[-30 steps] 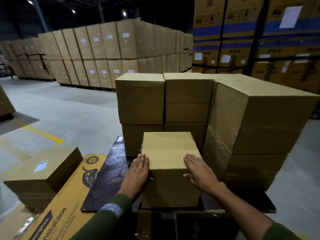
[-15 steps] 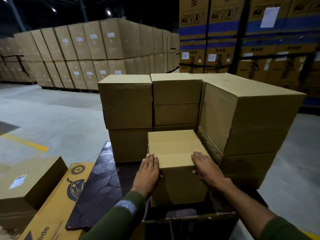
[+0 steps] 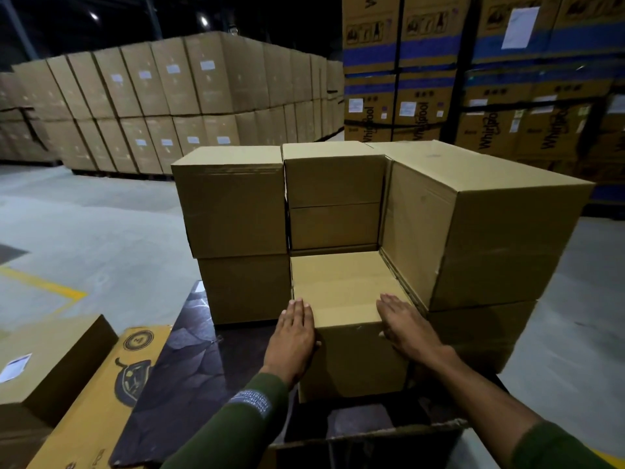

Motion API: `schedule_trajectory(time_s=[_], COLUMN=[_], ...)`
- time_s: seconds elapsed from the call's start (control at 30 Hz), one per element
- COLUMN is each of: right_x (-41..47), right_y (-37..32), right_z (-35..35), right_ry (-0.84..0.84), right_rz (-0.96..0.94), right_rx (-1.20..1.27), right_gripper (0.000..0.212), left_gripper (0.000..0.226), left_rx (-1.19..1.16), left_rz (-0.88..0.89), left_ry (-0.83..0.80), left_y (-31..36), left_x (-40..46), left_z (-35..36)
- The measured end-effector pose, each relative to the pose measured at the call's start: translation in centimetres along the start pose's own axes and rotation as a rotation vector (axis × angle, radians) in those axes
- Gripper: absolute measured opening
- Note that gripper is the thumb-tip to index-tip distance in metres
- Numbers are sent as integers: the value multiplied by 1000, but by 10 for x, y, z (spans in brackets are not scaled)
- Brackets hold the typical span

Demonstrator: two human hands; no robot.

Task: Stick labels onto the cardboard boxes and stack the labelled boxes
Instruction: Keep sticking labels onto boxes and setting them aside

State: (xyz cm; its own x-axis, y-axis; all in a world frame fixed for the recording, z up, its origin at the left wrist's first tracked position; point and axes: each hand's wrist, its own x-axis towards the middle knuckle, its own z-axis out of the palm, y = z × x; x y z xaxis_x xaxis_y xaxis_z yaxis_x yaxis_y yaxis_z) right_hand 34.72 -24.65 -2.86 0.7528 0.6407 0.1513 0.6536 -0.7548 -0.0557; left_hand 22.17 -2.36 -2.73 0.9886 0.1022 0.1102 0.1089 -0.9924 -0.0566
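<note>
Box (image 3: 345,299) — low in the notch of the stack (image 3: 473,231), against its neighbours. Your left hand (image 3: 292,336) and right hand (image 3: 406,326) lie flat, fingers straight, on its near corners. Risk: an uneven push could skew it, leaving a gap. No label visible on it — base hidden.

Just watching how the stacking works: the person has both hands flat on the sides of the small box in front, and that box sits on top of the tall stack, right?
Not quite. The head view shows the left hand and right hand flat against the small box, but it sits low in the gap in front of the stack, not on top of it.
</note>
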Motion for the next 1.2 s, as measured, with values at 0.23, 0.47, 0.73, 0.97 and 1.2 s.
schedule_trajectory(time_s=[0.23,0.47,0.73,0.97,1.2], right_x=[5,9,9,2,-15], right_y=[8,13,16,13,-34], right_z=[2,2,3,3,15], right_ry=[5,25,22,65,269], right_rz=[-23,-43,-70,-85,-263], right_rx=[26,36,60,117,162], right_gripper=[74,72,73,81,54], left_gripper=[74,75,77,87,88], left_rx=[-1,-8,5,30,34], left_rz=[-16,-32,-37,-80,-244], left_ry=[-13,-25,-43,21,130], left_y=[2,5,5,0,-26], left_x=[5,11,13,-5,-62], left_z=[2,6,8,7,12])
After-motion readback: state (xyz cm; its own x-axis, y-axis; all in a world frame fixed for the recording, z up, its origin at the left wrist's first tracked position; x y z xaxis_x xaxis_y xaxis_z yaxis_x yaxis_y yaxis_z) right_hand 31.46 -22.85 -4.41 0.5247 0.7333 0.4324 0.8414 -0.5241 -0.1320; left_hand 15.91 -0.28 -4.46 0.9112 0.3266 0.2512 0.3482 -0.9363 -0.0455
